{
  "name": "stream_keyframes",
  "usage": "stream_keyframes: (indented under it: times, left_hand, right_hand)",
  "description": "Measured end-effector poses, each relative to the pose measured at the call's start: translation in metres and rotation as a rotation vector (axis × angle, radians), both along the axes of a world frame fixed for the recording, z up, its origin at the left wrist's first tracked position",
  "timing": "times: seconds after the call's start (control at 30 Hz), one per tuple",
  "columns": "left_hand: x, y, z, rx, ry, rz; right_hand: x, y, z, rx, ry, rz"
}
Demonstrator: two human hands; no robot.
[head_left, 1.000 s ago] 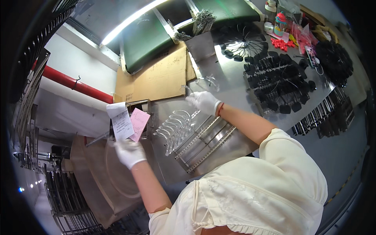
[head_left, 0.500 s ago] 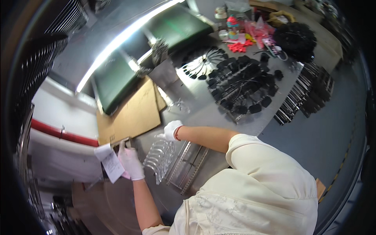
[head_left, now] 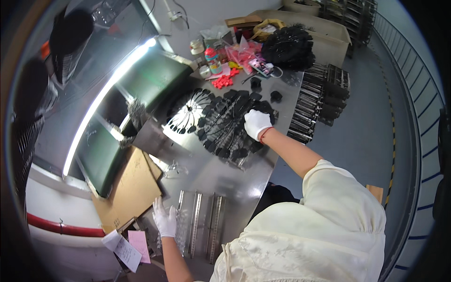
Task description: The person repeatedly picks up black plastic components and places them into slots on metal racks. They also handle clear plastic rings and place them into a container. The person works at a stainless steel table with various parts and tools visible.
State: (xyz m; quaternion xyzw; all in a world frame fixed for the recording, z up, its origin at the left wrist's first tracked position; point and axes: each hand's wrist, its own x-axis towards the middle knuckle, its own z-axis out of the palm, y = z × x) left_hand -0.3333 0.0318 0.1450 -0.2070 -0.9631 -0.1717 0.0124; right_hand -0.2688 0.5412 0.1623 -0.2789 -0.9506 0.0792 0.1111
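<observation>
Black clips [head_left: 225, 124] under right hand [head_left: 257, 123]

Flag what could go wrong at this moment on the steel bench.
The gloved right hand reaches into a crowded spread of small black flat parts; lifting one could drag its neighbours out of line. The gloved left hand rests on a rack of metal rails near the steel bench edge, so a nudge might tip it off.

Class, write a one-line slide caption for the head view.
Right gloved hand reaches onto black parts; left gloved hand rests beside metal rack.
</observation>
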Motion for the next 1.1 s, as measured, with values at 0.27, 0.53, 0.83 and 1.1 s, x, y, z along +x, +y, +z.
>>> stream_keyframes:
  times: [0.27, 0.53, 0.83, 1.1]
  left_hand:
    - [0.107, 0.23, 0.017, 0.327, 0.09, -0.55]
    - [0.096, 0.369, -0.051, 0.001, -0.007, -0.12]
    - [0.149, 0.345, -0.067, 0.098, -0.029, -0.08]
    - [0.165, 0.342, -0.066, 0.041, -0.124, -0.009]
  right_hand:
    - [-0.022, 0.046, -0.006, -0.07, -0.174, 0.366]
    - [-0.139, 0.107, 0.015, -0.077, 0.227, 0.705]
    - [-0.345, 0.071, -0.107, -0.063, 0.038, 0.635]
    - [-0.392, 0.028, -0.15, -0.264, -0.108, 0.513]
